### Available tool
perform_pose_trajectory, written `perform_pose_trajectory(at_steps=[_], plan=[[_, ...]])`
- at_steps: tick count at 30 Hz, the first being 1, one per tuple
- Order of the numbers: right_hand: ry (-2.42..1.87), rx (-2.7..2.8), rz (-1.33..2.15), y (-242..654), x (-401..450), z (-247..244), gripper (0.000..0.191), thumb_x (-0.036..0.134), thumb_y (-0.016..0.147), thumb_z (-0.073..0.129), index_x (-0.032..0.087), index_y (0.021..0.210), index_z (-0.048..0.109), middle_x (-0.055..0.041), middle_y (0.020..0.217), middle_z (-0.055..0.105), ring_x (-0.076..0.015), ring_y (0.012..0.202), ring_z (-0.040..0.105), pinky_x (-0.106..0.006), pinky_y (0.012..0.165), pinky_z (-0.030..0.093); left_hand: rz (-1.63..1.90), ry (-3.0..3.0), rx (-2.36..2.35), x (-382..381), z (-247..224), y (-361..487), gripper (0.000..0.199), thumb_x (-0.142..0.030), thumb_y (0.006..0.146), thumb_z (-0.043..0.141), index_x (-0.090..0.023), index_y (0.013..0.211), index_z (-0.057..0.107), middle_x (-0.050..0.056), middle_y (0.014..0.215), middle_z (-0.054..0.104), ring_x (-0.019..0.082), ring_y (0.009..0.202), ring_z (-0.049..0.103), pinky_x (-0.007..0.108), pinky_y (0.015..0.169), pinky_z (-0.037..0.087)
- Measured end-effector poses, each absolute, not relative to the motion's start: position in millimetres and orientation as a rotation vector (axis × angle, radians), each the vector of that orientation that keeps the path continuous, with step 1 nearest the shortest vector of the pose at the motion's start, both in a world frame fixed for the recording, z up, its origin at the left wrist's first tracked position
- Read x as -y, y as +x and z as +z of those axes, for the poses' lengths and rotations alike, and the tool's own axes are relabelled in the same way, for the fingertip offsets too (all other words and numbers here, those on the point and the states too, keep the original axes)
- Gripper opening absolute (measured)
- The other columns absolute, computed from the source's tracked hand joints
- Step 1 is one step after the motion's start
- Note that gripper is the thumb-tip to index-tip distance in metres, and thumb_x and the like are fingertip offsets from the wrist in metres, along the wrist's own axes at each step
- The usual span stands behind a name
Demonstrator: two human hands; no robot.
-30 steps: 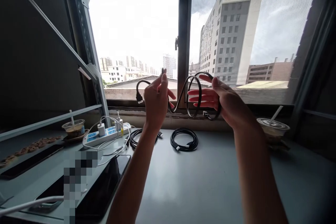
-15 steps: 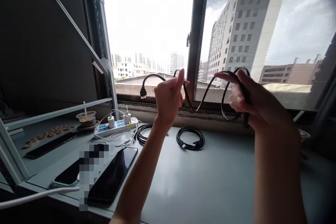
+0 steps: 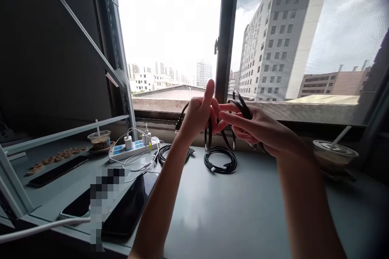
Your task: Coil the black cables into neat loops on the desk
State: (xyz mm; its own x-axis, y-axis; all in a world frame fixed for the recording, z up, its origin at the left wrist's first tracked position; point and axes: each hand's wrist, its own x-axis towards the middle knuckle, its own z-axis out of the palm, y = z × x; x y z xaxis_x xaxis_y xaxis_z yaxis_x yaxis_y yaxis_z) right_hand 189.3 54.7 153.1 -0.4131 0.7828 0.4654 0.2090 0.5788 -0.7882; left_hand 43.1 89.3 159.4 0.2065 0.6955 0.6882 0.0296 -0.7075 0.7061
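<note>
A black cable [image 3: 243, 107] hangs in loops between my two hands, above the grey table. My left hand [image 3: 202, 111] is closed on the cable with its thumb pointing up, and a connector end sticks out on its left side. Loops of the same cable pass around the fingers of my right hand [image 3: 253, 125], whose fingertips meet or nearly meet those of my left hand. On the table below lie a coiled black cable [image 3: 220, 160] and another coil [image 3: 165, 156], partly behind my left forearm.
A white power strip [image 3: 133, 149] with plugs and white cords stands at the back left. Phones, including a large black one [image 3: 126, 206], lie at the left. Lidded cups stand at the far left and at the right [image 3: 334, 153]. A window is behind.
My right hand has moved left, close to my left hand, bringing its cable loops along. The hanging cable between the hands is now bunched closer. The right cup has come into fuller view.
</note>
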Motion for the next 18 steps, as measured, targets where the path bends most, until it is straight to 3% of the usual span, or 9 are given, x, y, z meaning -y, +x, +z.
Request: perform_pose_trajectory(at_steps=[4,8,12,18], plan=[[-0.844,1.971,0.711,189,-54,155,0.042,0.054,0.075,0.06,0.017,0.092,0.063,0.0085,0.048,0.027,-0.0038,0.041,0.02,-0.021,0.039,0.016,1.51,1.997,-0.688,-93,159,40,0.061,-0.05,0.091,0.03,-0.017,0.043,0.049,0.0,0.031,0.045,0.006,0.033,0.046,0.017,0.042,0.039],[-0.937,2.002,0.639,189,-56,153,0.039,0.056,0.073,0.06,0.017,0.069,0.056,0.0072,0.049,0.029,-0.0046,0.042,0.022,-0.022,0.041,0.019,1.381,2.112,-0.683,-95,159,38,0.053,-0.05,0.09,0.032,-0.017,0.058,0.058,0.001,0.041,0.052,0.009,0.045,0.053,0.019,0.051,0.044],[-0.878,2.044,0.572,187,-63,148,0.032,0.043,0.064,0.071,0.018,0.07,0.052,0.0056,0.056,0.04,-0.0065,0.049,0.034,-0.021,0.045,0.026,1.401,2.154,-0.777,-97,158,41,0.043,-0.051,0.091,0.031,-0.018,0.091,0.059,0.002,0.059,0.06,0.011,0.05,0.055,0.022,0.05,0.042],[-0.988,1.942,0.368,193,-73,146,0.019,0.031,0.07,0.058,0.014,0.078,0.063,0.0036,0.056,0.047,-0.0077,0.051,0.038,-0.022,0.048,0.028,1.416,2.144,-0.847,-103,156,42,0.054,-0.049,0.09,0.035,-0.014,0.132,0.033,0.001,0.057,0.059,0.016,0.057,0.059,0.027,0.056,0.047]])
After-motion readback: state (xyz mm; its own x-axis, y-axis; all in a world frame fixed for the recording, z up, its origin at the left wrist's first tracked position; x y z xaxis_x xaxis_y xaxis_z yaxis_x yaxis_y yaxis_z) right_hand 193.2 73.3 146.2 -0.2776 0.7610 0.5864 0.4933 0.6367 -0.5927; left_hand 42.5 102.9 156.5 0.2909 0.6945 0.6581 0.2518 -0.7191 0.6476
